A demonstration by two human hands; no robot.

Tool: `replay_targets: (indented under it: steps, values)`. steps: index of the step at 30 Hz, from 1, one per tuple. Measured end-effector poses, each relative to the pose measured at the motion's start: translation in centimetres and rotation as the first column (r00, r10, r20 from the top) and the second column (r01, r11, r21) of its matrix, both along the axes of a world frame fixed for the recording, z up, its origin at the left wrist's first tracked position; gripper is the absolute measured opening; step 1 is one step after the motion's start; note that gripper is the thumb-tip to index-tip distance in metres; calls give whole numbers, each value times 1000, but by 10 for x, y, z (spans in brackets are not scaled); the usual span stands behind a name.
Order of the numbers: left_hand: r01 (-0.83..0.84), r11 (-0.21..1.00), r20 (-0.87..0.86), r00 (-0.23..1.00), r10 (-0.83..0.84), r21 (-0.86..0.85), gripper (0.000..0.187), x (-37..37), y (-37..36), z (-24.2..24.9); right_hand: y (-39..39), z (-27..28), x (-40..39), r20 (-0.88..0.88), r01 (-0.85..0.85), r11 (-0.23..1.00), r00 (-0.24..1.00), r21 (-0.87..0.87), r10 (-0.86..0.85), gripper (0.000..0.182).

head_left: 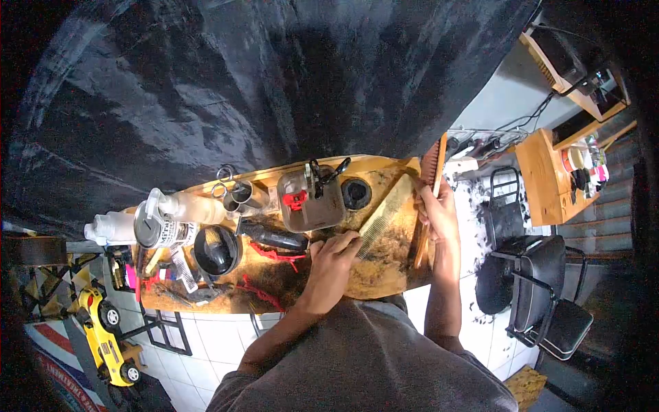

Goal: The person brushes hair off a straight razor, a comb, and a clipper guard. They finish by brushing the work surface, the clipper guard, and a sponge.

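My left hand [333, 264] is over the worn wooden counter, fingers curled at the lower end of a wide, pale yellowish comb [386, 211]. The comb slants up to the right, teeth along its lower side. At the counter's right end, my right hand [439, 209] is closed around a long wooden brush [441, 161] with reddish-brown bristles, held upright. Its handle shows below the hand. Left of my left hand lies a black hair clipper [273, 237]. Above the comb stand a round black container [355, 194] and a clear plastic tub [312, 206] holding clips and a red piece.
Spray bottles [185, 206], metal cups with scissors [246, 198] and a black bowl [216, 249] crowd the counter's left. Red cords [274, 253] lie in front. Black chairs [539, 281] stand right, on a white floor strewn with dark hair. A yellow toy car [106, 336] is lower left.
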State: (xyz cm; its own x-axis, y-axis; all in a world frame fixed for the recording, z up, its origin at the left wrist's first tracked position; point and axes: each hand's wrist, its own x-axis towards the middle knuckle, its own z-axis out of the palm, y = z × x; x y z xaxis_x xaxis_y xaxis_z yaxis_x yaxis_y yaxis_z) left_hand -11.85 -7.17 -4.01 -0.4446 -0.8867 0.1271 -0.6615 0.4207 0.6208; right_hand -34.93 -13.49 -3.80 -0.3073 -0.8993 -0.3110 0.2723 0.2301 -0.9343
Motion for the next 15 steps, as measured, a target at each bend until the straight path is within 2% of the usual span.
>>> replay_targets:
  steps: [2,4,6,8,10,12,15]
  values:
    - [13,1000,-4,1000,-13,10,35,3,-2,5,0,5,1,-17,-9,1000,1000,-29,9,21]
    - [30,999,-7,1000,-30,23,34,6,-4,7,2,1,-4,-249,-14,994,968,-108,-13,25]
    - [38,998,-92,995,-32,60,33,9,-5,4,5,5,-6,-204,5,991,978,-136,-33,26]
    - [47,998,-98,994,-43,40,32,11,-3,4,9,10,-6,-75,50,990,995,-133,-60,27]
    - [56,998,-103,993,-54,17,31,10,-4,10,14,7,-10,-36,58,990,997,-129,-64,23]
    - [72,930,-267,963,29,360,30,7,-7,22,17,-1,-12,180,89,987,982,-137,-64,15]
    - [79,958,-254,967,-7,276,29,5,-14,25,24,7,-10,246,180,979,957,-95,-152,9]
